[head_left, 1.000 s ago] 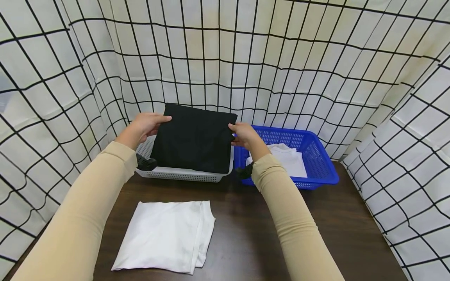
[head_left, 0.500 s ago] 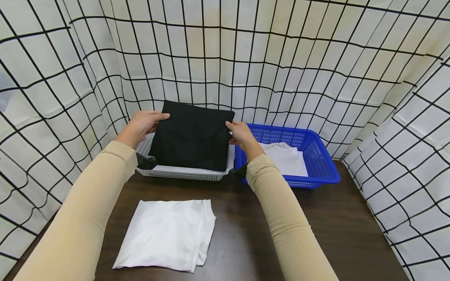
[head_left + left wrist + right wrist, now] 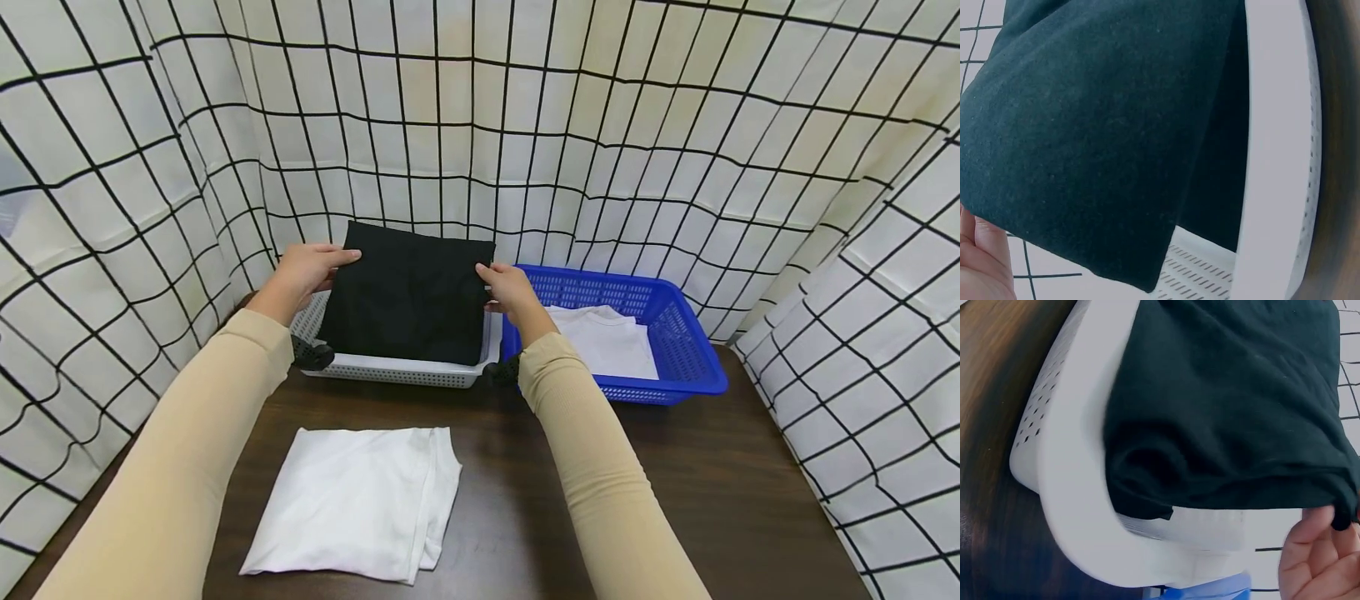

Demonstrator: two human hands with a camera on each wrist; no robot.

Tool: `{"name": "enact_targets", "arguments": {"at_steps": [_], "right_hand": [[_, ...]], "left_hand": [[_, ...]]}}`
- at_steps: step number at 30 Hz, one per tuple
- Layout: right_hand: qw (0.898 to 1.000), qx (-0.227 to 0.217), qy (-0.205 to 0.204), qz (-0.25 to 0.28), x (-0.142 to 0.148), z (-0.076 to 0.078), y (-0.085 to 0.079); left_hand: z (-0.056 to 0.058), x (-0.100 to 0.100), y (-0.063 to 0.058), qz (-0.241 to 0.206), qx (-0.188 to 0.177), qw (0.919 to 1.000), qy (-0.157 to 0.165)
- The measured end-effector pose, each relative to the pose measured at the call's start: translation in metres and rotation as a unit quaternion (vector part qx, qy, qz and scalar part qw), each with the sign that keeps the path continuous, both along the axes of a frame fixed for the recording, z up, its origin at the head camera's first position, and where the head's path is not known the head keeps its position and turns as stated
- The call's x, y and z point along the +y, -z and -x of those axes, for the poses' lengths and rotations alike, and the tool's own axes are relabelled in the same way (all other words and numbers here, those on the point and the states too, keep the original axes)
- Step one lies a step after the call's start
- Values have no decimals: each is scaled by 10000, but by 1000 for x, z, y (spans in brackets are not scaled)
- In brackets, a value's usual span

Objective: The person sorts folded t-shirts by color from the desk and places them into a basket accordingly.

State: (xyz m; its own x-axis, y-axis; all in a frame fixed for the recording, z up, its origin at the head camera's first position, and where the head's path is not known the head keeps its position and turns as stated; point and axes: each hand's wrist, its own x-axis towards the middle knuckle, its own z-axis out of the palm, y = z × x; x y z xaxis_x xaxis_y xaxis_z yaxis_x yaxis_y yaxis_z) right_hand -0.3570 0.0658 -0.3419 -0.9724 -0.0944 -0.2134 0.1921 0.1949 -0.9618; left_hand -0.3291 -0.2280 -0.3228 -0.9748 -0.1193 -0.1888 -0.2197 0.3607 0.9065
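A folded black cloth [image 3: 408,296] slants over the white basket [image 3: 397,372], its near edge low inside the front rim and its far edge raised. My left hand [image 3: 306,268] pinches its left side near the far corner, thumb on top. On the opposite side my right hand [image 3: 513,292] pinches the right edge between thumb and fingers. In the left wrist view the cloth [image 3: 1104,131] hangs just inside the white rim, with some fingers hidden behind it. The right wrist view shows the fabric [image 3: 1229,412] bunched at the right hand [image 3: 1322,556].
A folded white cloth [image 3: 356,504] lies on the dark wooden table [image 3: 525,517] in front. To the right stands a blue basket [image 3: 678,333] with a white garment [image 3: 607,342] in it. Black wire grid panels [image 3: 525,125] backed with white sheeting enclose the table.
Both hands still hold the black cloth. It has shifted slightly left, and the right hand has moved left with it. The white cloth in front stays where it was.
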Motion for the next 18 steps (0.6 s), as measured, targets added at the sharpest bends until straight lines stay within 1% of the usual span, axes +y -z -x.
{"name": "enact_targets", "arguments": {"at_steps": [3, 4, 7, 10, 12, 15, 17, 18], "right_hand": [[9995, -39, -172, -244, 1, 3, 6], [9993, 6, -245, -296, 3, 6, 11], [9980, -65, -333, -542, 3, 7, 17], [9977, -194, -409, -513, 4, 2, 19], [9973, -390, -383, -486, 2, -12, 6], [9977, -434, -356, -367, 1, -13, 9], [9980, -461, -295, -324, 0, -11, 12], [9982, -431, -276, -315, 0, -8, 16]], "left_hand": [[1, 1, 5, 168, 60, 9998, 127], [0, 0, 7, 209, 70, 9997, 143], [1, 0, 12, 298, 88, 9993, 196], [1, 0, 18, 323, 80, 9992, 224], [2, -1, 21, 369, 55, 9989, 270], [1, -2, 26, 430, 27, 9986, 311], [0, -3, 28, 511, -3, 9981, 349], [-1, -2, 29, 519, -7, 9980, 364]]}}
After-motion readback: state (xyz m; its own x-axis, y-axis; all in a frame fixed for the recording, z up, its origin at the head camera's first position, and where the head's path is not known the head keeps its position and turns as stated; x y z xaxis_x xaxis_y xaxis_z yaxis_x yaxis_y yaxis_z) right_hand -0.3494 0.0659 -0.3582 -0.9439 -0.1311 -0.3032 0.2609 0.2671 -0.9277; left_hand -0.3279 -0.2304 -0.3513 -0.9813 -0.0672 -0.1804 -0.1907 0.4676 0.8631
